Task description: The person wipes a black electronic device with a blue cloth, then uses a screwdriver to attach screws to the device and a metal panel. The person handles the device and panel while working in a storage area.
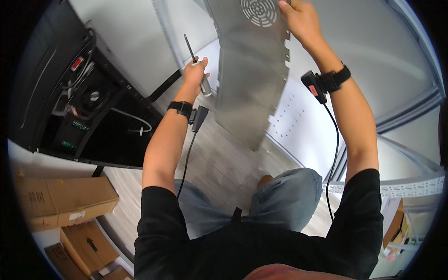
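My left hand (193, 76) is closed around the pale handle of a screwdriver (189, 45), whose dark shaft points up and away from me. At the upper right, my right hand (302, 21) grips the edge of a long grey metal panel (252, 70). Round vent slots are cut near the panel's top, and small tabs run along its side. The panel is held up in front of me, a little to the right of the screwdriver. To the left is a black cabinet (116, 135) with its inside exposed, showing a round fan (94, 96), cables and green circuit parts.
Cardboard boxes (84, 196) are stacked on the floor at the lower left. A white perforated board (298, 116) and metal-framed panels (410, 112) stand on the right. Wood-look flooring (205, 158) lies below me. A cable hangs from the device on each wrist.
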Motion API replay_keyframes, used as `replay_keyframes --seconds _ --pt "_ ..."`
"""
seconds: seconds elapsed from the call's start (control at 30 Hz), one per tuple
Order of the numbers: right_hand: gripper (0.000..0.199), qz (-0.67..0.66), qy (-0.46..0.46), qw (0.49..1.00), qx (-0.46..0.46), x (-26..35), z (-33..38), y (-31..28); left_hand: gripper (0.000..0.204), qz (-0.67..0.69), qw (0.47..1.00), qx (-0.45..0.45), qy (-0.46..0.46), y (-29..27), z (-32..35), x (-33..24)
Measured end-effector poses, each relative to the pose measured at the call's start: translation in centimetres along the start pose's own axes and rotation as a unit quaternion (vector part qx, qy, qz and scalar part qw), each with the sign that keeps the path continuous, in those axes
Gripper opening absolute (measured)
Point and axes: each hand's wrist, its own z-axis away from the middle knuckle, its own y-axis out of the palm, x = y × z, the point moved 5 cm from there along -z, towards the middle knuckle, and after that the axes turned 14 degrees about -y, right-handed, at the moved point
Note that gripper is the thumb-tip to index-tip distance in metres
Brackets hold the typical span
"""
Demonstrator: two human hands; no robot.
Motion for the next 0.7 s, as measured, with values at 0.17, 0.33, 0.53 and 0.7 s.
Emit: replay_keyframes --seconds 0.17,0.33,0.53,0.7 --pt "0.042 -0.019 -0.062 0.996 0.062 4.9 1.4 -0.1 0.068 0.031 0.997 -0.048 0.059 -3.1 0.3 0.0" --pt "0.040 -0.111 -0.059 0.984 0.125 4.7 3.8 -0.4 0.064 0.057 0.992 -0.048 0.106 -6.3 3.0 3.7" --pt "0.038 -0.256 -0.035 0.957 0.128 1.8 5.3 -1.3 0.056 0.059 0.981 -0.097 0.160 -8.3 6.6 6.9" --pt "0.033 -0.384 -0.032 0.916 0.114 0.3 4.7 -0.3 0.023 0.097 0.971 -0.131 0.176 -9.6 12.1 7.5"
